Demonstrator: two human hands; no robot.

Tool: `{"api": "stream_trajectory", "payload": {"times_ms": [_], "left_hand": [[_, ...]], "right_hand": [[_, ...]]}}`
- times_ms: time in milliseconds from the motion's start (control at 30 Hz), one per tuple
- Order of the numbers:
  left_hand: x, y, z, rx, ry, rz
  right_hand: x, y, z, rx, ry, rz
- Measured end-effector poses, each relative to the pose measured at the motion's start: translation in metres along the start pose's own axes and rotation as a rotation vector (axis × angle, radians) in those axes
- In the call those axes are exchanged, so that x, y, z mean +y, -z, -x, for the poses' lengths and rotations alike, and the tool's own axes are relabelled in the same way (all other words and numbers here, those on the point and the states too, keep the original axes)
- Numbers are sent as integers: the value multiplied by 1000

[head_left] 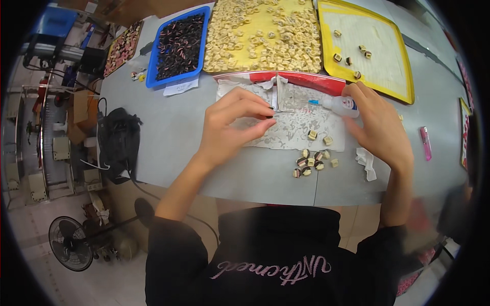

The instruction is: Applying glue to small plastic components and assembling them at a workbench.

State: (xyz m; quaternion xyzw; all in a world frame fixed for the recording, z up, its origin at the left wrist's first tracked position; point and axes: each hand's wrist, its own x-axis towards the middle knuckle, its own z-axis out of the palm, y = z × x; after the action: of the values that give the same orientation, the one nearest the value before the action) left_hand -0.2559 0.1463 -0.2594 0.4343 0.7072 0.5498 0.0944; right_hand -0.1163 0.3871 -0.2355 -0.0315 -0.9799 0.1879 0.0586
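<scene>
My left hand (227, 122) is closed in a pinch, with a small black piece (270, 113) between thumb and fingertips. It is above a stained white sheet (291, 133) on the grey table. In my right hand (377, 122) is a white squeeze bottle (341, 106) with a blue nozzle (314, 102), tipped on its side and pointing left toward the pinched piece. Between the hands, near the table's front edge, lies a cluster of small cream-and-dark pieces (308, 162). Two cream pieces (327, 140) rest on the sheet's edge. A crumpled white tissue (366, 163) lies beside my right wrist.
Along the back are a blue tray (150, 76) of black pieces, a yellow tray (266, 36) heaped with cream pieces, and a yellow-rimmed tray (367, 84) with several assembled pieces. A pink lighter (425, 144) lies right, a black bag (120, 135) left. A fan (71, 244) stands below left.
</scene>
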Motion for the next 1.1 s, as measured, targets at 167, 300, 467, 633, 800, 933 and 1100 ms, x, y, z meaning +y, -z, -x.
{"api": "stream_trajectory", "payload": {"times_ms": [167, 300, 467, 633, 800, 933, 1100], "left_hand": [[0, -14, -8, 32, -183, -168], [-9, -24, -3, 53, -227, -163], [-21, -26, 8, 36, -174, -1], [-23, -26, 13, -12, -128, 83], [-25, -24, 16, -52, -241, -28], [-24, -28, 19, -34, -221, 23], [-23, -31, 19, -34, -234, 55]], "right_hand": [[-3, 0, 4, 17, 10, 55], [-3, -2, 3, -27, 13, 48], [0, -3, 0, -61, -4, -20], [5, -6, -5, -46, 23, -141], [4, 5, -10, 101, -136, -762], [15, 3, -15, 192, -23, -1011], [1, -31, -18, 157, -139, -1399]]}}
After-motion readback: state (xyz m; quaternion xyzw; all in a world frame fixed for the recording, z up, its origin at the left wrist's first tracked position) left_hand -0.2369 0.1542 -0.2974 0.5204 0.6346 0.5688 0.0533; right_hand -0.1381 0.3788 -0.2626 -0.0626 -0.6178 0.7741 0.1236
